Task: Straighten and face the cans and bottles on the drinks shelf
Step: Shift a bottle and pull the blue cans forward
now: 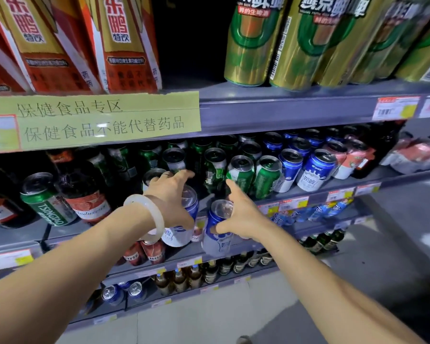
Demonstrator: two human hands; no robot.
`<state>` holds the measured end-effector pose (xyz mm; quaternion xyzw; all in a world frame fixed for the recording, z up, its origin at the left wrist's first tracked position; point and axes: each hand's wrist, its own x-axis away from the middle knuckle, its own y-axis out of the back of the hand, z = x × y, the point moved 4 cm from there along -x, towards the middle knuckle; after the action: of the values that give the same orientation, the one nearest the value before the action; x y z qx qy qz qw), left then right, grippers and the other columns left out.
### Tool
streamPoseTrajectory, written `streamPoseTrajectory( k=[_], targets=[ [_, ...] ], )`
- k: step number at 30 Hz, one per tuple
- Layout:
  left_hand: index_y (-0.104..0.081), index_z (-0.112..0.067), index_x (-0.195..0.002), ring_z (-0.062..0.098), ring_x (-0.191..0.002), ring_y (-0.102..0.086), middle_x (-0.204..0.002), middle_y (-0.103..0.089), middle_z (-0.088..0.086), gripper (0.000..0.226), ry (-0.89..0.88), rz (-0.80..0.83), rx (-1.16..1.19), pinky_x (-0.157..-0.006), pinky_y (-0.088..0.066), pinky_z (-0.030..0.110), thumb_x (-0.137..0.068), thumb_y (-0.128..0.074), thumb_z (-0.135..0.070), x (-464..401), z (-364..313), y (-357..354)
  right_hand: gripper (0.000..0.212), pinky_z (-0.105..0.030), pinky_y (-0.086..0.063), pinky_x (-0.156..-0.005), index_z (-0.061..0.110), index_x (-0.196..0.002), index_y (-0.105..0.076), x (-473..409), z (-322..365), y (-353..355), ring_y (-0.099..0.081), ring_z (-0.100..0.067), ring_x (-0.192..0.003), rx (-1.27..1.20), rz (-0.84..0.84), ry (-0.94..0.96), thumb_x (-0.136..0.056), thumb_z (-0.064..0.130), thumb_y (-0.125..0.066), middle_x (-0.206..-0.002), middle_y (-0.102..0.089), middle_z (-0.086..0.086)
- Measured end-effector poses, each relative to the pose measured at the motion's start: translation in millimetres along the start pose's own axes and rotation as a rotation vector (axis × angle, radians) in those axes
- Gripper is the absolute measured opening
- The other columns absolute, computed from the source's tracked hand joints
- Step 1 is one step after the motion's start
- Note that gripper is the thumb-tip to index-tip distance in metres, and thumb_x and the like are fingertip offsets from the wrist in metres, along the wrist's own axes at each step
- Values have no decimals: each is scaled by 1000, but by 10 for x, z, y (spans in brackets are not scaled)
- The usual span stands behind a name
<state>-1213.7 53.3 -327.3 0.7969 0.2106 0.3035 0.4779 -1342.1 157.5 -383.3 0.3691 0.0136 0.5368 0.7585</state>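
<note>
Two blue-and-white cans are held out in front of the middle shelf (308,194), both clear of it. Left can (181,224): grasped by the left hand (171,197), palm over the upper body, fingers reaching past the rim toward 12 o'clock; a pale bangle (149,219) sits on that wrist. Right can (217,229): grasped by the right hand (241,214), thumb wrapped round the front at mid-body, index finger pointing to 11 o'clock at the green cans (241,175). Whether the left fingers also touch the silver-topped can (154,176) behind cannot be told.

Matching blue-and-white cans (313,170) stand at 2 o'clock from the hands, on the same shelf, so that block is judged the likely destination. A gap in the front row is seen just behind the two held cans.

Handling, as judged: sealed cans, so fairly heavy for their size, rigid under light squeeze, thin walls dentable if pinched hard. The printed sleeve looks smooth, slip is possible. Best taken round mid-body with thumb opposing fingers, not by the rim or pull tab. Labels should be turned outward before set-down; neighbouring cans stand tightly packed and some tilted, so knock-over risk is expected on insertion.
</note>
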Motion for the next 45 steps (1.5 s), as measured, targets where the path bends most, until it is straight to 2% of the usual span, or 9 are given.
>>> streamPoseTrajectory(
  k=[5,9,14,19,27,31,35,41,45],
  targets=[
    [-19,-30,-144,33,-122,-37,-128,-41,9,105,-106,2,72,-98,-41,37,-58,-80,-27,-195,-589,-205,115,-32,-41,-99,22,-149,-4,201,-482,668,-35,-21,-134,74,-147,-110,-65,17,-82,-152,-26,-4],
    [-16,-32,-144,35,-125,-32,-128,-41,11,104,-115,-11,121,-102,-38,38,-61,-77,-23,-323,-893,-357,117,-34,-34,-106,20,-149,-3,141,-669,1029,-29,-23,-139,92,-160,-143,-65,14,-83,-154,-23,-6],
    [-17,-33,-143,33,-122,-33,-123,-42,10,100,-68,-26,159,-98,-38,38,-63,-75,-20,-444,-1005,-394,117,-36,-43,-95,29,-149,-6,-86,-724,1169,-38,-27,-131,85,-95,-151,-63,12,-83,-151,-27,-8],
    [-22,-35,-141,30,-115,-36,-117,-43,7,98,-20,-45,168,-93,-40,36,-61,-77,-20,-448,-918,-391,120,-34,-39,-91,33,-148,-1,-161,-768,1164,-39,-26,-130,34,-41,-148,-63,14,-84,-147,-34,-10],
    [-18,-31,-144,34,-122,-34,-131,-39,11,102,22,-41,143,-96,-39,39,-61,-77,-21,-473,-860,-413,123,-33,-42,-84,29,-148,8,-247,-777,1130,-43,-26,-124,14,26,-176,-65,12,-82,-144,-36,-8],
    [-12,-35,-145,34,-134,-23,-140,-35,12,103,20,9,107,-102,-35,39,-65,-75,-20,-506,-858,-454,126,-38,-45,-92,29,-148,8,-280,-763,1111,-44,-27,-123,36,38,-169,-63,14,-84,-143,-37,-8],
    [-3,-39,-146,34,-139,-14,-150,-24,14,110,50,69,99,-106,-34,42,-65,-75,-18,-531,-823,-496,126,-32,-44,-86,29,-148,9,-291,-761,1066,-46,-22,-116,9,53,-147,-63,11,-83,-137,-42,-5],
    [0,-39,-146,35,-139,-16,-150,-25,15,113,55,71,91,-106,-32,42,-64,-74,-16,-502,-747,-502,124,-30,-42,-85,32,-147,8,-304,-772,1049,-46,-20,-114,13,68,-124,-65,12,-83,-133,-45,-2],
    [-2,-41,-145,34,-140,-14,-152,-21,14,112,57,66,113,-106,-33,42,-64,-74,-15,-510,-753,-496,126,-40,-43,-100,32,-147,8,-328,-809,1036,-38,-25,-130,35,84,-168,-63,13,-84,-149,-30,-5]
  ],
)
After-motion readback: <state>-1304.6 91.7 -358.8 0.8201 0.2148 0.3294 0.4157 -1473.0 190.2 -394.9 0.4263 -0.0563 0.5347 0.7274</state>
